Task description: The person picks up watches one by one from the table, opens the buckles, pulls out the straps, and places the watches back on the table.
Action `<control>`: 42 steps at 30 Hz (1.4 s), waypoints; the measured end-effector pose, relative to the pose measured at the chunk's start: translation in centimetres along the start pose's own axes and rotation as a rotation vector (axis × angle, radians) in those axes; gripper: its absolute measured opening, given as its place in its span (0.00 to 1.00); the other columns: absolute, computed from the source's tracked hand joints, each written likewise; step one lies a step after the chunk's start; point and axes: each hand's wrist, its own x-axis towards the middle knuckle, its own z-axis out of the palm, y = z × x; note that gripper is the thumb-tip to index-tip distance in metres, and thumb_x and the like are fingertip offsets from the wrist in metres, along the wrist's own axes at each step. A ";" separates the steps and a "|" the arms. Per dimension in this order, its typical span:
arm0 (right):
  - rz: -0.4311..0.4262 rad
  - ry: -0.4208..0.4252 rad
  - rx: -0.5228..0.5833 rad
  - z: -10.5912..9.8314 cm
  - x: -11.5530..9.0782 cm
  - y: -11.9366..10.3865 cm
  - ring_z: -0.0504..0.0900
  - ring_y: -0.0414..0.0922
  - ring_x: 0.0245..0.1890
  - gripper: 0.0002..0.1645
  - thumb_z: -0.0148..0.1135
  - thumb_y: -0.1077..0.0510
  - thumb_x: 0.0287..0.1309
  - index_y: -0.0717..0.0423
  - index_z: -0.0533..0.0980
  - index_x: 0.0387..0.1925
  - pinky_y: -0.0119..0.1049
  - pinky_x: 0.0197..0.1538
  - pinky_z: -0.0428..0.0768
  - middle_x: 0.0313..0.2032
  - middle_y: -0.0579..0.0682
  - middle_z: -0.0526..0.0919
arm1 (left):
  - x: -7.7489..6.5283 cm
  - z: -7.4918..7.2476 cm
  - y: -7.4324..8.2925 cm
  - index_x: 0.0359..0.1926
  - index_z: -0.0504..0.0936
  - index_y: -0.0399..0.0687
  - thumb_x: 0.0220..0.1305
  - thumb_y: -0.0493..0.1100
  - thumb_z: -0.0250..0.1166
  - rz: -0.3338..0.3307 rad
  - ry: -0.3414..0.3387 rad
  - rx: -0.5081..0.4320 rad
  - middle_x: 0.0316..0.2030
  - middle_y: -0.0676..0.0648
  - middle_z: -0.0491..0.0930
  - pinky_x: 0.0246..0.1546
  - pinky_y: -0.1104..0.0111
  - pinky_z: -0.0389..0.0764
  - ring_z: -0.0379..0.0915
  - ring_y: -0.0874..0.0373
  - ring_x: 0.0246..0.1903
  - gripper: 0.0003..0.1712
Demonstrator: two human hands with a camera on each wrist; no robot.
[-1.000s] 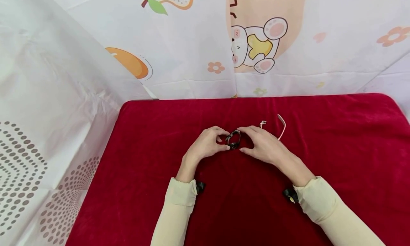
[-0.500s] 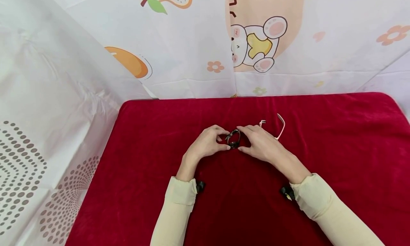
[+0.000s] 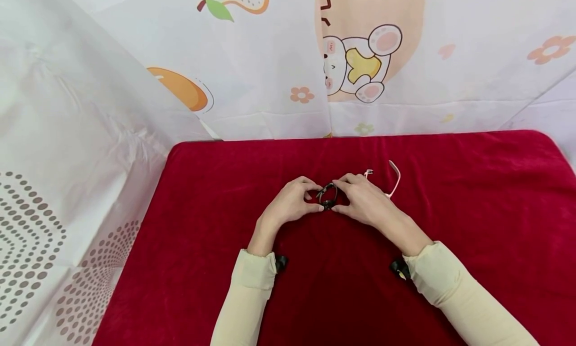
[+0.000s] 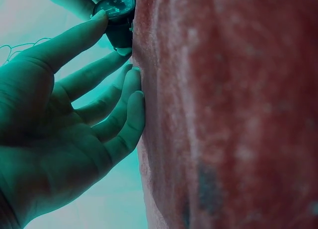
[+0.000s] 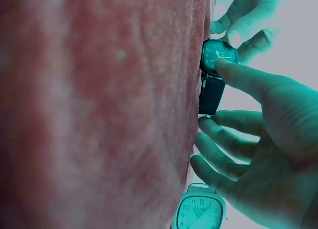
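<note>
A black wristwatch [image 3: 327, 205] stands on its edge on the red cloth, its strap looped round. From the left, my left hand [image 3: 291, 200] holds it, thumb at the case and index finger at the strap. My right hand [image 3: 366, 200] closes on it from the other side, with the thumb tip on the dial in the right wrist view and fingers by the strap. A second watch with a pale pink strap [image 3: 396, 178] lies beyond my right hand, which hides part of it; its squarish dial [image 5: 200, 212] shows in the right wrist view.
The table is covered with a red velvet cloth [image 3: 202, 226]. A white printed curtain [image 3: 261, 76] hangs along its back edge and another sheet [image 3: 67, 136] hangs at the left.
My right hand has shifted slightly left, bringing its thumb from just beside the black wristwatch onto it. My left hand and the watch have stayed about where they were.
</note>
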 end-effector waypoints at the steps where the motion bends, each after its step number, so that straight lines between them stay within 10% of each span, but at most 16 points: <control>1: 0.000 0.006 0.000 0.0 0.0 0.0 0.77 0.57 0.53 0.39 0.76 0.49 0.53 0.65 0.75 0.61 0.49 0.56 0.78 0.53 0.59 0.78 | 0.0 0.0 0.0 0.58 0.82 0.46 0.59 0.46 0.75 0.002 0.001 0.005 0.53 0.50 0.75 0.44 0.74 0.78 0.75 0.61 0.41 0.26; 42: 0.088 0.063 0.137 -0.1 0.2 0.0 0.82 0.47 0.45 0.32 0.78 0.49 0.50 0.60 0.79 0.53 0.46 0.49 0.81 0.46 0.53 0.83 | -0.4 -0.4 0.2 0.59 0.79 0.48 0.61 0.41 0.72 0.026 -0.023 -0.114 0.49 0.52 0.82 0.38 0.73 0.80 0.79 0.64 0.38 0.25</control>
